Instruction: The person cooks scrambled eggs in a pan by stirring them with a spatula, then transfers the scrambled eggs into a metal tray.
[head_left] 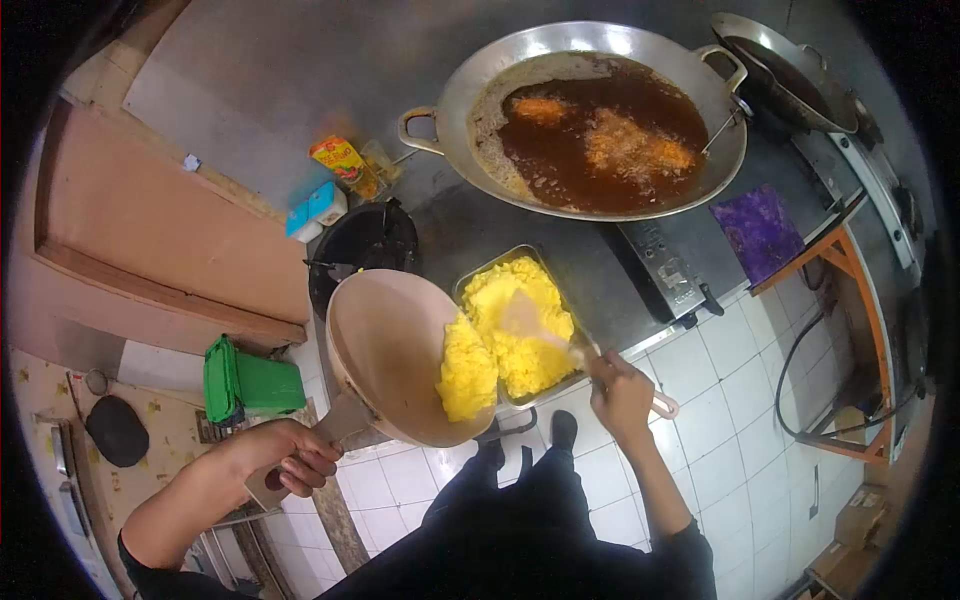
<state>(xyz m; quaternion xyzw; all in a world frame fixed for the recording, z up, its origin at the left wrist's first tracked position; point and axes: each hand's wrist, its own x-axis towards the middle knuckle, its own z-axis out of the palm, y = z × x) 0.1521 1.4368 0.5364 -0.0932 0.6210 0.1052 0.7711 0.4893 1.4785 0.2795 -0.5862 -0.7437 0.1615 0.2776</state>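
Note:
My left hand [290, 458] is closed around the handle of a beige frying pan [385, 340], which is tilted toward a rectangular metal tray [459, 292]. Yellow scrambled eggs [468, 375] lie at the pan's right side, against more scrambled eggs [530, 285] that fill the tray. In my right hand [622, 395] is the handle of a pale spatula [545, 332]. Its blade, slightly blurred, is over the eggs in the tray. Part of the tray's left side is hidden by the pan.
A large wok [590, 212] of dark oil with frying orange pieces stands behind the tray, near a second wok [790, 75]. Left of the tray are a black bucket-like container [365, 240], a blue-white box [316, 210] and a yellow packet [343, 160]. A green bin [262, 382] stands at left.

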